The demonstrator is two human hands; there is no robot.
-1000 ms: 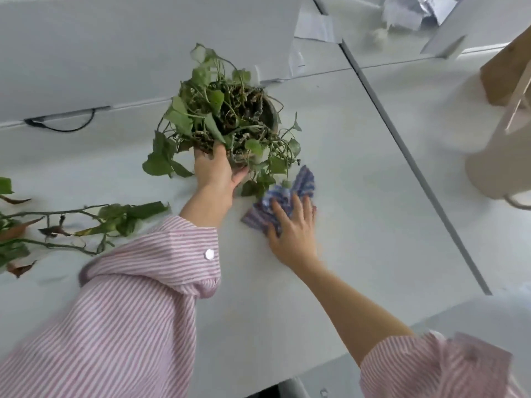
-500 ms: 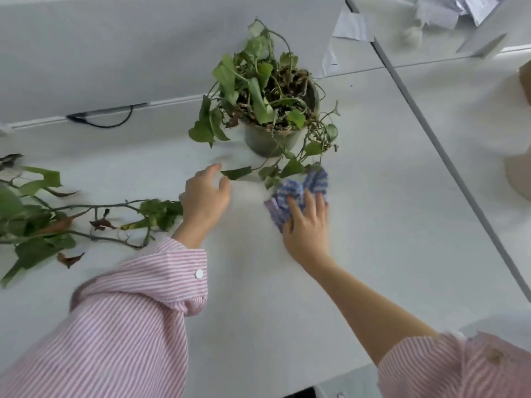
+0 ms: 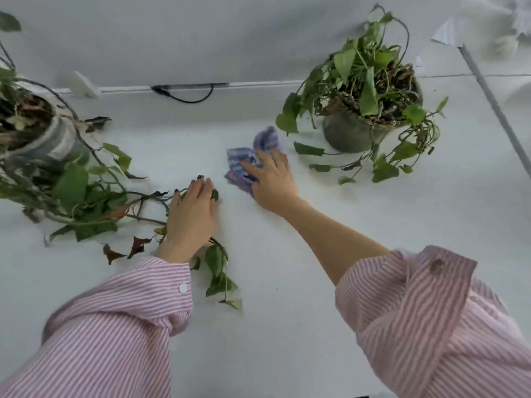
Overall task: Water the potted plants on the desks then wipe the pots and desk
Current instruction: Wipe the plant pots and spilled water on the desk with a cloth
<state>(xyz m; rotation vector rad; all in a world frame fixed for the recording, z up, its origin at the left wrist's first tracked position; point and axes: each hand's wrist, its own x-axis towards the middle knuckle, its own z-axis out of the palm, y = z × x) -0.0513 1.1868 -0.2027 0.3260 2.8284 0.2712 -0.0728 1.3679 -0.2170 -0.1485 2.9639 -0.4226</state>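
Note:
A blue-purple cloth (image 3: 247, 160) lies on the white desk (image 3: 287, 282), and my right hand (image 3: 273, 179) presses on it with flat fingers. To its right stands a dark grey pot (image 3: 349, 133) holding a leafy trailing plant (image 3: 370, 84). At the far left is a second pot (image 3: 54, 139) in pale grey, whose long vines (image 3: 94, 196) sprawl over the desk. My left hand (image 3: 192, 214) rests on the ends of those vines with fingers loosely bent.
A white partition wall (image 3: 201, 38) runs along the back of the desk, with a black cable (image 3: 184, 94) at its foot. A grey seam (image 3: 494, 104) separates this desk from the neighbouring one at right. Dry brown leaves (image 3: 126, 248) lie near my left wrist.
My left hand let go of the dark pot and moved left onto the vines. My right hand slid the cloth left, away from the pot. The view swung left, revealing the second pot.

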